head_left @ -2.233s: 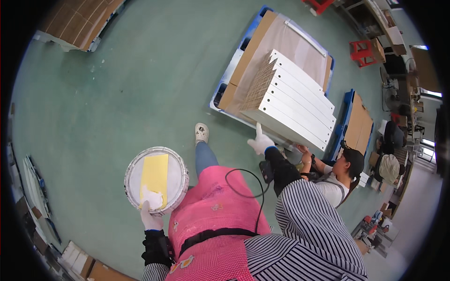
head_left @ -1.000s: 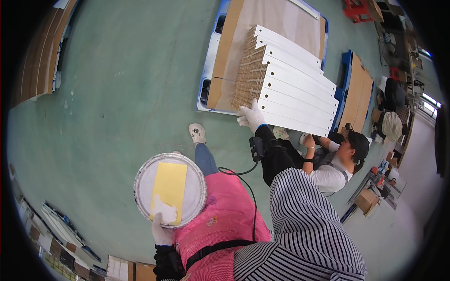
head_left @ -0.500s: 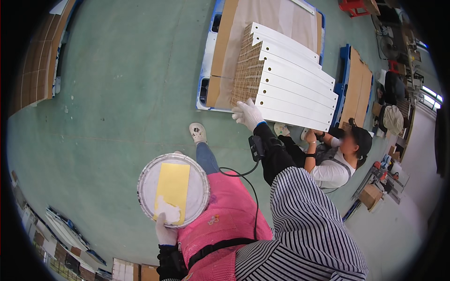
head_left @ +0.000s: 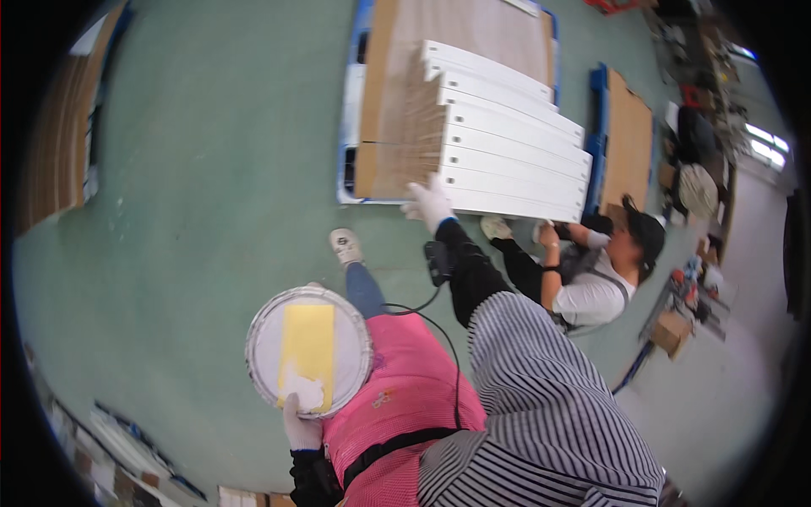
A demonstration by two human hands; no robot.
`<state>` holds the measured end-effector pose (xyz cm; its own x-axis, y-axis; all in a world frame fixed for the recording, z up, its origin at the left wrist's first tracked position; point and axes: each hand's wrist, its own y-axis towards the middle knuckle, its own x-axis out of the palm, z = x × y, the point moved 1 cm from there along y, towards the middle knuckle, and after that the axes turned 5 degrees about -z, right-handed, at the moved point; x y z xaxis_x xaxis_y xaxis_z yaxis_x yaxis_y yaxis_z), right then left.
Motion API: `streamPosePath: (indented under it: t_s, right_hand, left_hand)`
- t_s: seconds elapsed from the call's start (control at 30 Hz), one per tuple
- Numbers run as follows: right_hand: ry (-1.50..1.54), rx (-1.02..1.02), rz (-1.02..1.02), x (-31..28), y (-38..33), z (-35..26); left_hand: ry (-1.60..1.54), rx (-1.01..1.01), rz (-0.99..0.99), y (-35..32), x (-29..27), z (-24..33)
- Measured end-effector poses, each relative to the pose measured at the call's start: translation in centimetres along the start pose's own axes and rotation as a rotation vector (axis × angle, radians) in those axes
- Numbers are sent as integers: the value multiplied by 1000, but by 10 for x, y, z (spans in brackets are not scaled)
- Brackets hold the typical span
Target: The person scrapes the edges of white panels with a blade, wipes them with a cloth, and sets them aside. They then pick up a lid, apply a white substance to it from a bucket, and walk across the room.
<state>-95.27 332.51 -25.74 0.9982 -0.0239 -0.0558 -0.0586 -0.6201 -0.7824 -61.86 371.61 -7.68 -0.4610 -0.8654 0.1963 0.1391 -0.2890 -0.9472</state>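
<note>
My left hand (head_left: 302, 425), in a white glove, grips the near edge of a round white lid (head_left: 265, 351) with a smudged rim, held against my apron. On the lid lies a yellow rectangular sheet (head_left: 307, 338), with a patch of white paste (head_left: 305, 390) at its near end by my thumb. My gloved right hand (head_left: 431, 205) reaches forward with its fingers apart, at the near left corner of a stack of white boards (head_left: 511, 160) with holes near their ends. Whether its fingertips touch the boards I cannot tell.
The boards lie on a cardboard-topped blue pallet (head_left: 345, 182). A person (head_left: 591, 270) in a dark cap crouches to the right of my right arm. Beyond stands another blue pallet with cardboard (head_left: 627, 139). Stacked brown panels (head_left: 63, 144) are at far left. A cable (head_left: 443, 338) hangs from my right forearm.
The whole view has shifted slightly, so the pallet and boards sit further left and up in it. My right hand stays by the boards' corner; my left hand keeps its hold on the lid.
</note>
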Motion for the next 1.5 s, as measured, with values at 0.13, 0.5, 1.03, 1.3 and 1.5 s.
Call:
streamPosePath:
  t_s: [0.13,0.5,1.03,1.3,1.5]
  right_hand:
    - [18,-19,-42,20,-5,3]
    - [-601,-72,-440,43,-57,41]
    - [-1366,24,-569,-3,-117,105]
    - [-1393,8,-632,-44,-189,199]
    - [-983,-657,-631,-66,-362,268]
  left_hand:
    - [-45,-111,-14,-19,0,3]
    - [73,-113,-21,-11,0,4]
    - [82,-41,-159,-17,-2,8]
    - [281,54,-289,-11,-15,23]
    - [478,18,-427,37,-48,54]
